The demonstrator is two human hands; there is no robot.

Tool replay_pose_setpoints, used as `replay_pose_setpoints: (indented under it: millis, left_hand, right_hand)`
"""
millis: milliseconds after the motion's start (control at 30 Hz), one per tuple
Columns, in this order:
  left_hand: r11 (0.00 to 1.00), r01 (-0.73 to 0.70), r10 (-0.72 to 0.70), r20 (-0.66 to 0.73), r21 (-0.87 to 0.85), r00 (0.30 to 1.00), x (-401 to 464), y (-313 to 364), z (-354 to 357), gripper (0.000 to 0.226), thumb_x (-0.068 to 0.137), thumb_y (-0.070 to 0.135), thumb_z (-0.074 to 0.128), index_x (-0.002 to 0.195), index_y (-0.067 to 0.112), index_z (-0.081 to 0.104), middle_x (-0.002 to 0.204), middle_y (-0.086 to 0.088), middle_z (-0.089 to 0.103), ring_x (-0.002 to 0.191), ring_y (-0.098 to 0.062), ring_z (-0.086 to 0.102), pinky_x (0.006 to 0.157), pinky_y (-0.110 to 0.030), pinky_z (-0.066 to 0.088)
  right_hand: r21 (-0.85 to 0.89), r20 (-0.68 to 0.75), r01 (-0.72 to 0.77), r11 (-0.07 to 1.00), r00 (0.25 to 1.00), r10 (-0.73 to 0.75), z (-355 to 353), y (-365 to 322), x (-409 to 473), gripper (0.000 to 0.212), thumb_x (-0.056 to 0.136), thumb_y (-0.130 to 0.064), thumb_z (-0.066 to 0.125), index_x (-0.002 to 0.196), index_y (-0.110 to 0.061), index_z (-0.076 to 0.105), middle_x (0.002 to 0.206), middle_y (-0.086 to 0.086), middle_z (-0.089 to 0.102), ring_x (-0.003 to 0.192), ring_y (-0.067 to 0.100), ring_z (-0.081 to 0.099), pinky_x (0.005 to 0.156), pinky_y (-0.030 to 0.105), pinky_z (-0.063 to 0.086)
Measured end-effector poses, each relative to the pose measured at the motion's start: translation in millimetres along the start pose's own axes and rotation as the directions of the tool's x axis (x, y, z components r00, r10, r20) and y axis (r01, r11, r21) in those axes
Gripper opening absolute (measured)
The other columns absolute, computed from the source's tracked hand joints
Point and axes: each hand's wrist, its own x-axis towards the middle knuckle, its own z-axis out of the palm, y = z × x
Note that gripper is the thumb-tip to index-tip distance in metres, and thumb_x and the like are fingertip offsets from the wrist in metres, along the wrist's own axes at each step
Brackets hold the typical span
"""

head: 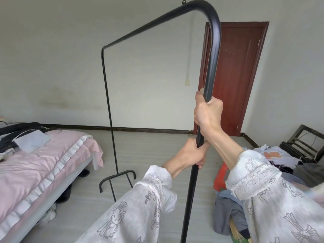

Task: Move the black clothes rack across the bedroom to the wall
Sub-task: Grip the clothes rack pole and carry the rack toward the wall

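Note:
The black clothes rack is a bare metal frame with no clothes on it. Its near upright runs down the middle right of the view, its top bar slants back to the far upright, and the far foot rests on the floor. My right hand is wrapped around the near upright at about chest height. My left hand grips the same upright just below it. The grey far wall stands behind the rack.
A bed with pink bedding and dark items on it fills the left. A dark red door is at the back right. Piled clothes, an orange stool and a black frame crowd the right.

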Motion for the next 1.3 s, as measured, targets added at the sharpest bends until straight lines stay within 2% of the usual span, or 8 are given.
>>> replay_pose_setpoints:
  millis: [233, 500, 667, 733, 967, 1167, 1300]
  left_hand:
    - [0.999, 0.035, -0.035, 0.000, 0.004, 0.999, 52.9, -14.4, -22.2, 0.045, 0.093, 0.017, 0.036, 0.050, 0.017, 0.027, 0.026, 0.007, 0.028, 0.024, -0.012, 0.027, 0.034, -0.021, 0.035]
    - [0.997, 0.071, -0.067, -0.154, 0.022, 0.986, 137.3, -30.9, -49.1, 0.045, 0.091, 0.013, 0.037, 0.047, 0.016, 0.027, 0.027, 0.005, 0.029, 0.023, -0.014, 0.027, 0.033, -0.020, 0.034]
    - [0.994, 0.100, -0.090, -0.248, 0.031, 0.965, 192.9, -46.2, -66.3, 0.045, 0.087, 0.009, 0.035, 0.043, 0.014, 0.028, 0.025, 0.005, 0.029, 0.023, -0.014, 0.028, 0.033, -0.019, 0.035]
    - [0.994, 0.107, -0.096, -0.276, 0.023, 0.956, 212.1, -52.6, -73.1, 0.045, 0.086, 0.008, 0.034, 0.042, 0.014, 0.029, 0.025, 0.003, 0.030, 0.022, -0.015, 0.028, 0.033, -0.019, 0.034]
    - [0.995, 0.095, -0.084, -0.320, 0.019, 0.944, 280.6, -72.6, -98.5, 0.040, 0.080, 0.010, 0.036, 0.042, 0.016, 0.027, 0.025, 0.004, 0.029, 0.022, -0.015, 0.026, 0.034, -0.021, 0.032]
    - [0.996, 0.079, -0.060, -0.293, 0.052, 0.954, 323.4, -91.0, -134.6, 0.035, 0.075, 0.018, 0.037, 0.042, 0.016, 0.026, 0.025, 0.004, 0.030, 0.022, -0.017, 0.028, 0.034, -0.020, 0.034]
    - [0.994, 0.085, -0.062, -0.278, 0.071, 0.959, 349.4, -108.0, -159.2, 0.041, 0.080, 0.015, 0.036, 0.040, 0.015, 0.028, 0.024, 0.003, 0.031, 0.022, -0.018, 0.031, 0.035, -0.021, 0.035]
  right_hand:
    - [0.021, -0.017, 0.016, 1.000, 1.000, -0.016, 26.4, 28.4, 49.4, 0.037, 0.081, -0.025, 0.052, 0.050, -0.020, 0.033, 0.042, -0.005, 0.029, 0.043, 0.021, 0.029, 0.047, 0.033, 0.027]
    - [0.030, 0.038, 0.043, 0.999, 0.998, -0.044, 64.9, 67.8, 129.2, 0.043, 0.086, -0.023, 0.050, 0.049, -0.018, 0.028, 0.044, 0.001, 0.032, 0.044, 0.023, 0.032, 0.047, 0.033, 0.030]
    - [0.001, 0.068, 0.080, 0.997, 0.994, -0.080, 89.0, 91.9, 174.8, 0.045, 0.088, -0.021, 0.050, 0.049, -0.016, 0.029, 0.044, -0.003, 0.031, 0.037, 0.011, 0.030, 0.037, 0.019, 0.028]
    - [0.000, 0.089, 0.081, 0.997, 0.993, -0.081, 97.3, 99.6, 189.7, 0.045, 0.088, -0.020, 0.050, 0.049, -0.016, 0.028, 0.045, -0.004, 0.030, 0.039, 0.012, 0.029, 0.033, 0.015, 0.023]
    - [-0.003, 0.119, 0.043, 0.999, 0.992, -0.042, 127.0, 126.3, 249.6, 0.044, 0.088, -0.020, 0.049, 0.050, -0.015, 0.028, 0.046, -0.003, 0.030, 0.041, 0.014, 0.027, 0.032, 0.017, 0.023]
    - [-0.001, 0.120, 0.049, 0.999, 0.992, -0.049, 165.3, 150.9, 286.4, 0.043, 0.087, -0.020, 0.049, 0.051, -0.015, 0.027, 0.046, -0.002, 0.029, 0.042, 0.017, 0.028, 0.034, 0.021, 0.025]
    - [-0.010, 0.116, 0.062, 0.998, 0.991, -0.060, 189.8, 171.5, 306.9, 0.042, 0.087, -0.020, 0.049, 0.051, -0.015, 0.028, 0.046, -0.002, 0.030, 0.042, 0.016, 0.029, 0.033, 0.020, 0.025]
